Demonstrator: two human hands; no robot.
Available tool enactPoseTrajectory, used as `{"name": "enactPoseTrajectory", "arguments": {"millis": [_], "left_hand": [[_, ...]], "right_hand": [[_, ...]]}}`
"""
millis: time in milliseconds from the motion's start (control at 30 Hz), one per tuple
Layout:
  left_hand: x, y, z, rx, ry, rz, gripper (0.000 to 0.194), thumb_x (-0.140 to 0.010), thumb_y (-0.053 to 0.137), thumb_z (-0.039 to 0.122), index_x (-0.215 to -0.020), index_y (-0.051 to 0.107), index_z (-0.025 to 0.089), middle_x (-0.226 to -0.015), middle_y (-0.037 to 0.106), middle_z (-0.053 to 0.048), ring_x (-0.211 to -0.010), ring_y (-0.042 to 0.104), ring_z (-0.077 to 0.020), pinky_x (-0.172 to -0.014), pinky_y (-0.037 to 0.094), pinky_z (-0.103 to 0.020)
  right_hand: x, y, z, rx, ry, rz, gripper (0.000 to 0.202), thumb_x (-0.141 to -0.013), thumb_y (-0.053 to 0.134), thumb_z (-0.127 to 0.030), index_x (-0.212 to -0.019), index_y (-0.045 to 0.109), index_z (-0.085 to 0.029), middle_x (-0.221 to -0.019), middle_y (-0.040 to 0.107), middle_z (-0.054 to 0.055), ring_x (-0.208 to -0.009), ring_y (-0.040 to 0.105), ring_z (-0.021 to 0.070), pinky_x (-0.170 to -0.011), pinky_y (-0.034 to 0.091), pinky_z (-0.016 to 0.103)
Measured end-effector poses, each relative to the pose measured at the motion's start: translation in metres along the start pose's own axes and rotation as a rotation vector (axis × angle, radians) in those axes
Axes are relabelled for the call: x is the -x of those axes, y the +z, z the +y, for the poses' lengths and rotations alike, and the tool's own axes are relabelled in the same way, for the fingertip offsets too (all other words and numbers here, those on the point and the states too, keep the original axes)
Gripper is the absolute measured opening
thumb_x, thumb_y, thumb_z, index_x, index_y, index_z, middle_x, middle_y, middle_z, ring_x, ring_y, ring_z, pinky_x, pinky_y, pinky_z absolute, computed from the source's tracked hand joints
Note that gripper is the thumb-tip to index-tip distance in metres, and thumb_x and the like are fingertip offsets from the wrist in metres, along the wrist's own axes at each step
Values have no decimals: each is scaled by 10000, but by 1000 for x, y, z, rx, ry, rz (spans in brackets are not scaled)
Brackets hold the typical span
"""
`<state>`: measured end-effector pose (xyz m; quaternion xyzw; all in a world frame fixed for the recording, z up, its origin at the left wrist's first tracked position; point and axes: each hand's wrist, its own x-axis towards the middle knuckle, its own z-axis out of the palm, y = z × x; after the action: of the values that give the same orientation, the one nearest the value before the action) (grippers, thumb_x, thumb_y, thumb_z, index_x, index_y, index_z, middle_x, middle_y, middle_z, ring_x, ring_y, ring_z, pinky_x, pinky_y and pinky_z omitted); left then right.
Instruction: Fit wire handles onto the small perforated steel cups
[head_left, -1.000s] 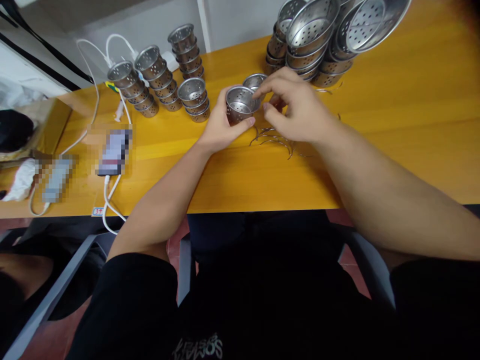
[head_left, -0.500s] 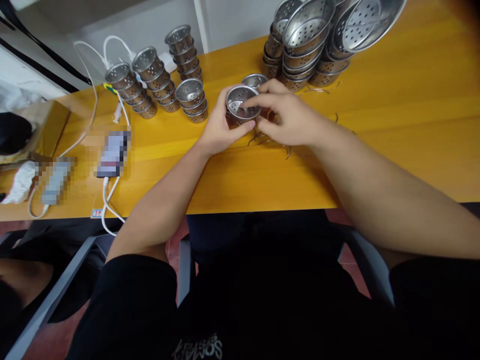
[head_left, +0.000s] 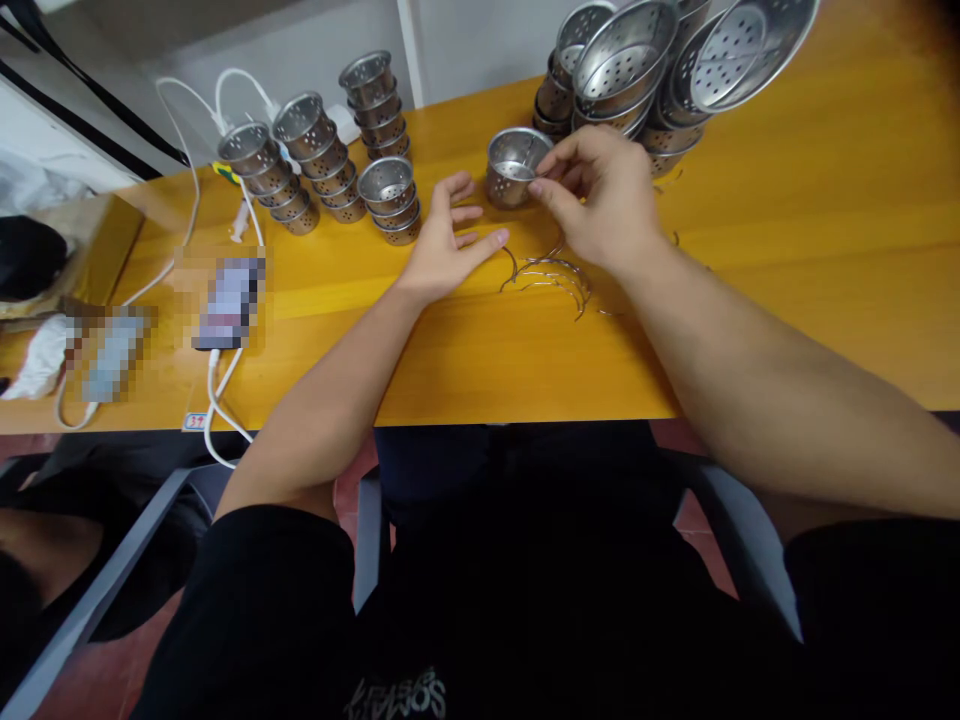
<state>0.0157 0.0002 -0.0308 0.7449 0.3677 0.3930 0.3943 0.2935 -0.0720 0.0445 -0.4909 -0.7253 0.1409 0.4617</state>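
A perforated metal cup (head_left: 510,190) stands on the table in front of me, its opening facing up. My right hand (head_left: 604,195) pinches its near right rim between thumb and fingers. A thin line, perhaps a wire, shows inside the cup near those fingers. My left hand (head_left: 446,245) is open and holds nothing, fingers spread just left of the cup. Below the cup, between my hands, lie several thin curved metal wires (head_left: 555,272).
Stacks of perforated cups (head_left: 390,195) stand at the back left. Larger perforated metal baskets (head_left: 626,70) are piled at the back right. A phone (head_left: 231,300) and another blurred device (head_left: 116,355) lie on the left with white cables. Part of another person (head_left: 52,560) shows lower left.
The cup that was in my left hand has left it, and those fingers have spread. My right hand has shifted from inside that cup to the rim of the cup farther back.
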Motion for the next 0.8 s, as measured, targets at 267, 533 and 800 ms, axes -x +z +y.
{"name": "enactPoseTrajectory", "arguments": {"millis": [267, 533, 800], "left_hand": [[4, 2, -8, -106, -6, -58, 995, -1068, 1016, 622, -1852, 481, 323, -2063, 443, -229, -1870, 577, -470, -1523, 571, -751], [8, 2, 4, -88, -14, -71, 937, -1050, 1030, 494, -1807, 525, 270, -2037, 490, -242, -1862, 589, -442, -1537, 580, -686], [10, 1, 4, -125, 4, -100, 954, -1066, 999, 569, -1829, 510, 272, -2051, 482, -235, -1865, 588, -454, -1551, 558, -686]], "right_hand": [[-13, 22, 22, -90, 162, 25, 689, -1032, 797, -1120, -1227, 813, -459, -1155, 955, 20, -992, 855, 346, -1028, 775, 630], [-15, 29, 40, -98, 72, 4, 740, -1045, 750, -1152, -1300, 819, -461, -1268, 970, 39, -1102, 890, 368, -1083, 770, 653], [-16, 25, 44, -116, 57, -99, 717, -1036, 769, -1098, -1498, 799, -551, -1396, 962, 25, -1314, 823, 404, -1191, 719, 712]]}}
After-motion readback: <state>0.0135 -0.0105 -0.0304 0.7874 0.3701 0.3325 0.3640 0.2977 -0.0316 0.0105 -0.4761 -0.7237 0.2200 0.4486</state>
